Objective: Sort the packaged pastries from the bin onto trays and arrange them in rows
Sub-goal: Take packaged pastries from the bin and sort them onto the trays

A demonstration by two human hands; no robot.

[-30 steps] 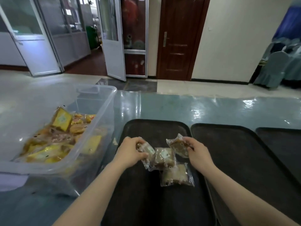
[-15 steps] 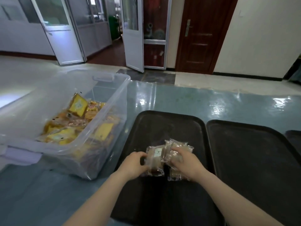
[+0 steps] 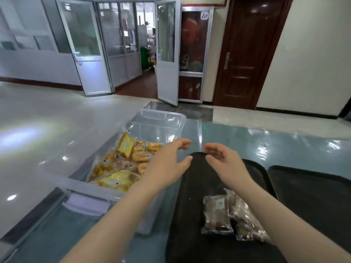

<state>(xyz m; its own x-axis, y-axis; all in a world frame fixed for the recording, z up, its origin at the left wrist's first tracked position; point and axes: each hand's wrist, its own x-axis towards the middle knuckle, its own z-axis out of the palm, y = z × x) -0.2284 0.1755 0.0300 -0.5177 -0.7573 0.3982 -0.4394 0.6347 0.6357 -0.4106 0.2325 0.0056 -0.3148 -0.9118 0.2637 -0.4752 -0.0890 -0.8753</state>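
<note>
Nearest, at about 5 o'clock, clear-wrapped brown pastries [image 3: 218, 215] lie side by side, touching, on the near black tray [image 3: 190, 196]; the right forearm crosses over part of them. Further out, both hands hang empty with fingers loosely spread: the right hand [image 3: 226, 164] above the tray's far end, the left hand [image 3: 169, 166] at 11 o'clock over the bin [image 3: 161, 116] rim. Inside the bin lie yellow packs [image 3: 133, 160]. A second tray [image 3: 313, 186] sits at 3 o'clock.
</note>
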